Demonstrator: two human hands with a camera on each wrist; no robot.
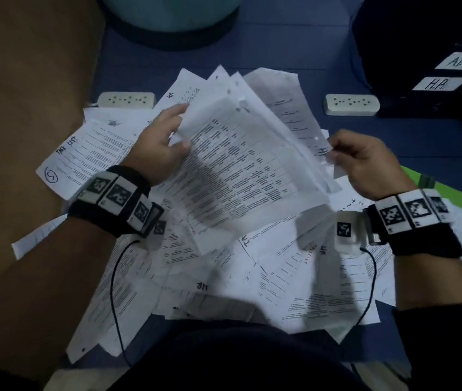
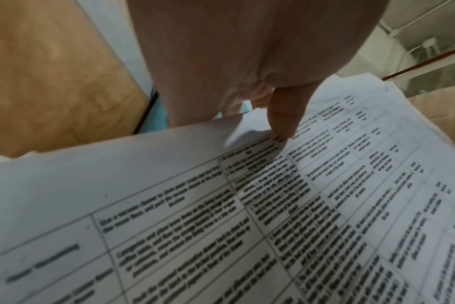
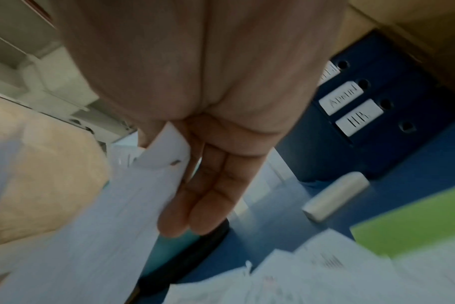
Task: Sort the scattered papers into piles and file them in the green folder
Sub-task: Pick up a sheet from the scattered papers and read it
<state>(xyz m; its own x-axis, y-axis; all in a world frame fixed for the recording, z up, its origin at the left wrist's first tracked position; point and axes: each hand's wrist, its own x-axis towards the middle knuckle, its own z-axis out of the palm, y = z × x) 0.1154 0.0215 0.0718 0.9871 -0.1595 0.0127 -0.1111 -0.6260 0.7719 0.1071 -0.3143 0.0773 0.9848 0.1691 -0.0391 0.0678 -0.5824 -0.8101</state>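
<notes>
Both hands hold a fanned sheaf of printed papers (image 1: pixel 241 165) lifted above the table. My left hand (image 1: pixel 180 127) grips its left edge, and the thumb (image 2: pixel 281 123) presses on the top sheet, a printed table (image 2: pixel 221 216). My right hand (image 1: pixel 333 153) pinches the sheaf's right corner. In the right wrist view the fingers (image 3: pixel 203 195) lie straight behind the paper (image 3: pixel 91 226). Several loose sheets (image 1: pixel 294 277) cover the blue table below. The green folder (image 1: pixel 450 193) lies at the right, partly under papers and my right wrist, and shows again as the green folder (image 3: pixel 416 222).
Black binders (image 1: pixel 436 66) labelled ADMIN and H.R. stand at the back right. Two white power strips (image 1: pixel 126 100) (image 1: pixel 351 104) lie behind the papers. A teal round object (image 1: pixel 167 15) sits at the far edge. Brown surface (image 1: pixel 26 108) lies left of the blue table (image 1: pixel 393 136).
</notes>
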